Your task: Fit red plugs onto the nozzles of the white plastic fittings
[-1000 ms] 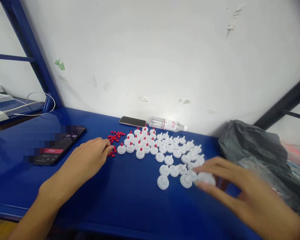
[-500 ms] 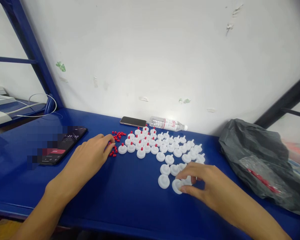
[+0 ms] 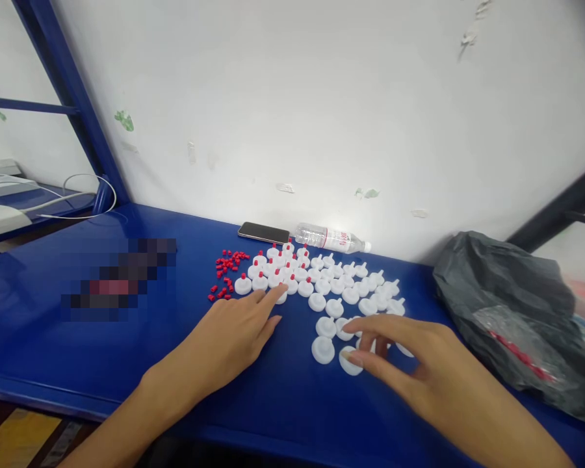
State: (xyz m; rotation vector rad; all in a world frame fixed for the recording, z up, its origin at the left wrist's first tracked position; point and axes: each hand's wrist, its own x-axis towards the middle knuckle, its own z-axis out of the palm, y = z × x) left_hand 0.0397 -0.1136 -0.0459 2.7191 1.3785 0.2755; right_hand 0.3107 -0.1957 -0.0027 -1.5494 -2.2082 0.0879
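Note:
Many white round nozzle caps (image 3: 323,350) with thin spouts lie on the blue table. Those on the left of the group wear small red tips (image 3: 309,279). My left hand (image 3: 229,331) is over the front of the red-tipped ones, its index finger stretched out and thumb apart; the fingertip covers part of one white cap. To the right, my right hand (image 3: 409,354) hovers with thumb and index spread over a near white cap (image 3: 351,361), the thumb at its upper edge. Loose red tips (image 3: 230,262) are scattered left of the white caps.
Behind the caps lie a phone (image 3: 264,233) and a clear plastic bottle (image 3: 329,238) along the wall. A dark plastic bag (image 3: 472,279) with a clear packet of red pieces sits at the right. A pixelated dark object (image 3: 121,286) rests at the left.
My left hand has moved right, from the loose red tips to the red-tipped caps. The thumb and index finger of my right hand have spread wider above the near caps.

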